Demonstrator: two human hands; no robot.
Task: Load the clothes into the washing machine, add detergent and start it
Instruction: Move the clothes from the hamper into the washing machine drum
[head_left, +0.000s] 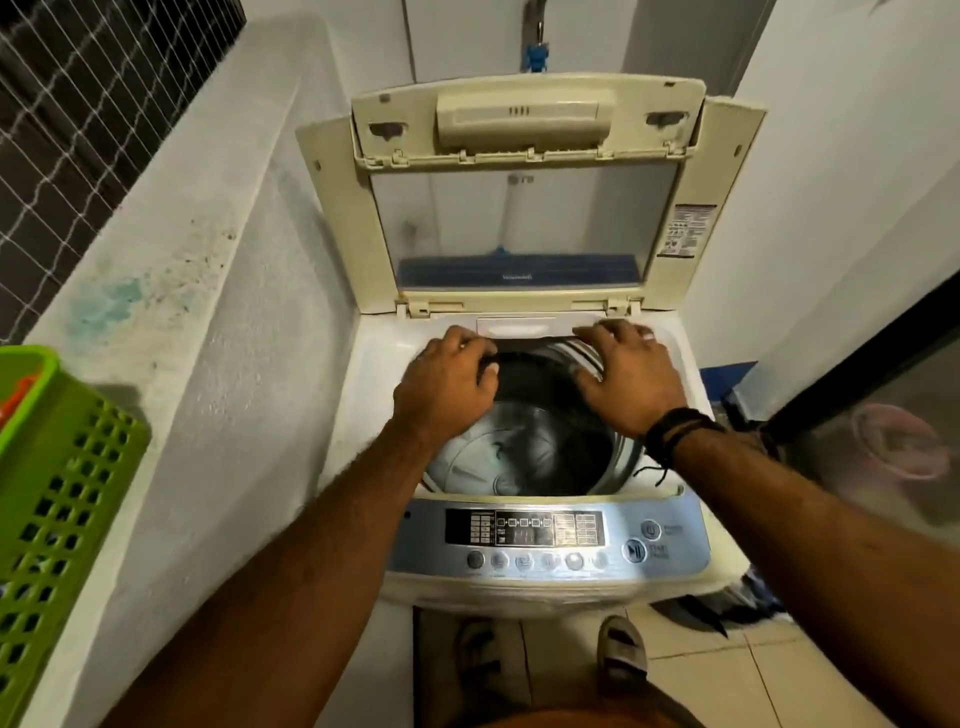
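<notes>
The top-loading washing machine (524, 582) stands in front of me with its lid (524, 218) raised. Its steel drum (519, 457) shows a bare bottom plate. A dark garment (540, 382) hangs inside the drum's far side. My left hand (447, 387) grips its edge with curled fingers at the far left of the rim. Over the far right of the rim, my right hand (631, 376) lies with its fingers spread, resting on the cloth and the rim. Whether it holds the cloth I cannot tell. No detergent is in view.
A green perforated basket (57, 493) with something orange in it sits on the concrete ledge (171, 270) to the left. The control panel (545, 535) faces me. A white wall and a dark glass door (883, 415) close the right side. My sandalled feet (621, 654) stand on tiled floor.
</notes>
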